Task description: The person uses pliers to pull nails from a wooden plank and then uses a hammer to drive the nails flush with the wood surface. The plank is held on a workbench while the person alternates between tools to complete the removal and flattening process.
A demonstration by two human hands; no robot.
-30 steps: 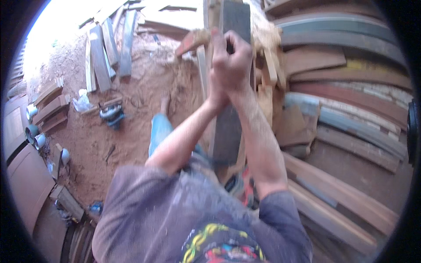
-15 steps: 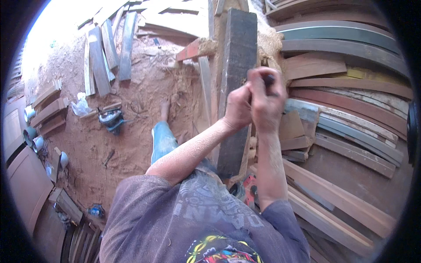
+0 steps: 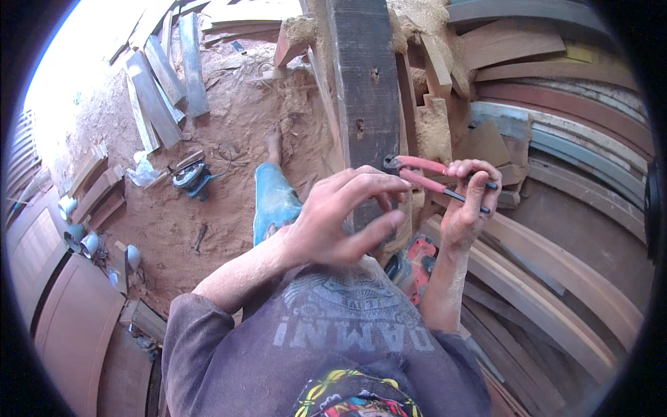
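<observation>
My right hand [image 3: 467, 201] grips red-handled pliers [image 3: 431, 175], jaws at the dark plank [image 3: 366, 104]. My left hand [image 3: 344, 221], fingers spread, hovers before it. Stacked boards [image 3: 556, 132] crowd the right; a saw [image 3: 189, 177] lies on the dirt.

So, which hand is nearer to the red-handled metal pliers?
The right hand: it grips the red-handled metal pliers by their handles, beside the dark wooden plank. The left hand is spread open just left of the pliers' head, apparently not touching it.
</observation>
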